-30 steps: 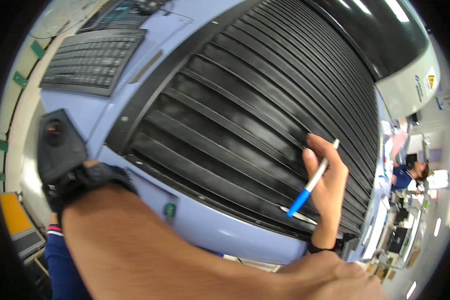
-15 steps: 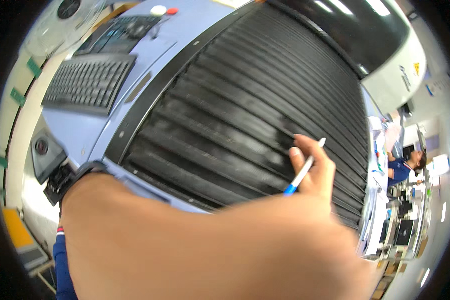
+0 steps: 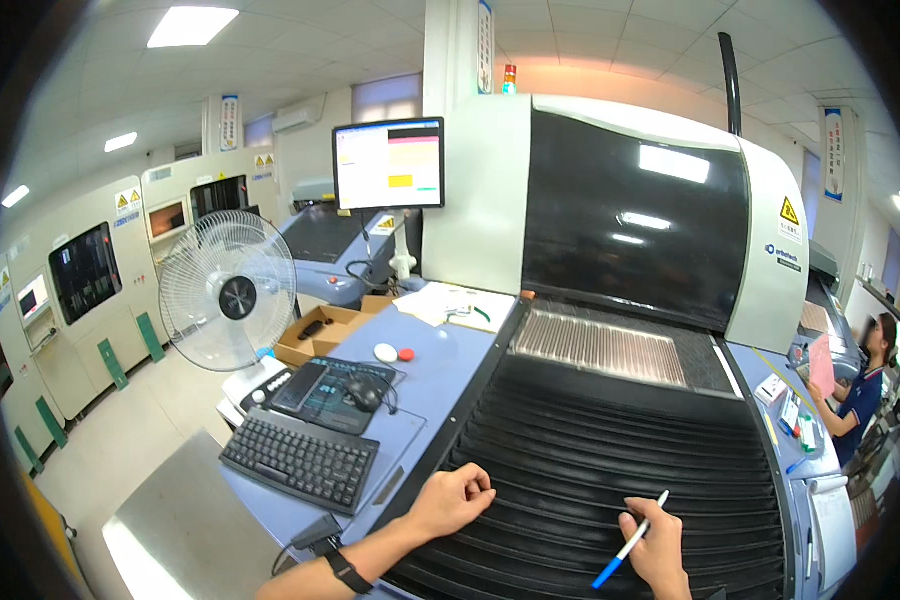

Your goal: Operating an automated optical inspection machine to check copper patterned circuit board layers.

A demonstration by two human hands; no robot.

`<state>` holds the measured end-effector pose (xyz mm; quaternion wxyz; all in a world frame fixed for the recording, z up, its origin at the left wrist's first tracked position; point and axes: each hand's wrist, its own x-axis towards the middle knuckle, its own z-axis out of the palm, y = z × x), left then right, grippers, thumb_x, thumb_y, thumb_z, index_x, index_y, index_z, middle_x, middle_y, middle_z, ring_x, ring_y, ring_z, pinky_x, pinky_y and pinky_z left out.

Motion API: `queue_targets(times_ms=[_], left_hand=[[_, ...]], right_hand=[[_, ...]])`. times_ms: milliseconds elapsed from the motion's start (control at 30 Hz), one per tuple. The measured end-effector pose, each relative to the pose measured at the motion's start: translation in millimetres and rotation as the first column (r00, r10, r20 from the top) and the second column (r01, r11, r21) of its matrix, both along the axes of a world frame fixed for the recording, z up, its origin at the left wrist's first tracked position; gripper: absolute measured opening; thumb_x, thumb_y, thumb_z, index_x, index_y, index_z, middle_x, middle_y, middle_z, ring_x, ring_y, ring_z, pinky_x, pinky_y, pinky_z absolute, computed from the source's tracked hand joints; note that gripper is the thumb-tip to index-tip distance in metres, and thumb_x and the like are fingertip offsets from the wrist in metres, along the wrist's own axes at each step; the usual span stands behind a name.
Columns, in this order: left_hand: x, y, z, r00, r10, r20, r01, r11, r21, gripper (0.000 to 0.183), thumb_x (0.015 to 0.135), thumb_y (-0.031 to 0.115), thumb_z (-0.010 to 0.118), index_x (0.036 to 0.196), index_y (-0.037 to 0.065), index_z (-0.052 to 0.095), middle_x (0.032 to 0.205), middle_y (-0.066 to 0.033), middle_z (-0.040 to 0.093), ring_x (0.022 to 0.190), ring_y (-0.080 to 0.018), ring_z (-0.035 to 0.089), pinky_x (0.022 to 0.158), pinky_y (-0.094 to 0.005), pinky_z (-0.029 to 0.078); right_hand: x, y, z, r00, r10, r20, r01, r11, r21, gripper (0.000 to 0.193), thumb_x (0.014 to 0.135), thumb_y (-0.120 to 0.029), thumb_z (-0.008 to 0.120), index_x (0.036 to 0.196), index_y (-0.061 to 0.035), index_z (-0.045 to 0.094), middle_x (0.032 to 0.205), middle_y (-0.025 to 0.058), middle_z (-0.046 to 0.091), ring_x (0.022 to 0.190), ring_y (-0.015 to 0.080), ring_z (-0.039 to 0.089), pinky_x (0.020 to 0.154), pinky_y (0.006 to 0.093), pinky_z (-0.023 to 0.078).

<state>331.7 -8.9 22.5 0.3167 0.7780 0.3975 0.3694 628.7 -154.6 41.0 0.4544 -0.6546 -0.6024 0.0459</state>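
A slim white pen with a blue end (image 3: 632,540) is held in my right hand (image 3: 662,548), its blue end slanting down to the left. That hand is over the black pleated cover (image 3: 570,425) of a large machine; I cannot tell whether it touches the pleats. My left hand (image 3: 452,500) hovers over or rests on the left side of the same cover, fingers curled in and nothing visible in them. Around my left wrist is a black band (image 3: 350,572), with a dark clip-like piece (image 3: 316,533) beside it.
Beyond the cover, a pale ribbed panel (image 3: 600,347) lies below the dark machine hood (image 3: 635,220). To the left are a black keyboard (image 3: 300,458), a mouse (image 3: 367,390), a cardboard box (image 3: 320,335) and a fan (image 3: 228,290). Another person (image 3: 858,395) at right holds a pink sheet (image 3: 821,366).
The view has swung up and levelled, bringing the hood, panel and monitor into sight. The blurred arm across the lower picture has drawn back, and my left hand now shows. The pen stays in my right hand.
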Motion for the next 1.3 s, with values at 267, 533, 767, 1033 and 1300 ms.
queue_targets(times_ms=[267,533,767,1033,1300], left_hand=[[-6.3,1.1,6.6,0.945,0.146,-0.292,-0.087,0.974,0.207,0.047,0.092,0.029,0.07,0.127,0.001,0.056,0.116,-0.0164,0.07,0.099,-0.0343,0.07,0.088,-0.0448,0.054],[-15.2,-5.8,0.4,0.818,0.333,-0.469,-0.106,0.889,0.446,0.062,0.093,0.036,0.069,0.136,-0.005,0.05,0.13,-0.0266,0.06,0.111,-0.0431,0.063,0.1,-0.0497,0.047],[-11.5,4.4,1.1,0.897,0.239,-0.371,-0.172,0.964,0.203,0.058,0.093,0.038,0.066,0.132,-0.004,0.054,0.114,-0.0267,0.066,0.103,-0.0435,0.066,0.091,-0.0507,0.051],[-17.0,32.1,9.2,0.783,0.165,0.6,0.016,0.959,-0.285,0.04,0.097,0.022,0.065,0.127,-0.005,0.06,0.112,-0.0122,0.069,0.106,-0.024,0.069,0.096,-0.0333,0.05],[-12.8,-87.5,33.2,0.6,0.072,0.797,0.315,0.894,-0.318,0.086,0.09,0.012,0.076,0.154,-0.007,0.022,0.157,-0.0211,0.032,0.142,-0.0314,0.042,0.12,-0.0456,0.031]], right_hand=[[5.6,2.5,13.0,0.998,-0.068,-0.014,0.066,0.994,-0.086,0.028,0.097,-0.017,0.068,0.121,-0.0006,0.068,0.105,0.0239,0.074,0.099,0.0313,0.073,0.087,0.0373,0.056],[31.1,13.4,-14.8,0.997,-0.066,0.025,0.069,0.987,-0.146,0.038,0.086,-0.014,0.075,0.115,0.0081,0.065,0.087,0.0227,0.072,0.084,0.0293,0.074,0.073,0.0384,0.054],[35.9,15.1,-13.5,0.996,0.006,0.093,0.02,0.962,-0.271,0.057,0.08,-0.027,0.081,0.119,0.0095,0.062,0.093,0.0229,0.067,0.085,0.0372,0.069,0.075,0.0434,0.053],[32.5,8.9,-3.0,0.98,0.091,0.175,-0.033,0.951,-0.307,0.064,0.076,-0.045,0.085,0.117,0.0007,0.063,0.099,0.0231,0.07,0.096,0.0435,0.068,0.082,0.049,0.052],[-25.9,-4.5,1.6,0.952,-0.135,0.276,0.074,0.973,0.22,0.03,0.086,-0.026,0.079,0.108,-0.0076,0.068,0.081,0.0197,0.07,0.075,0.0417,0.069,0.067,0.0499,0.053]])
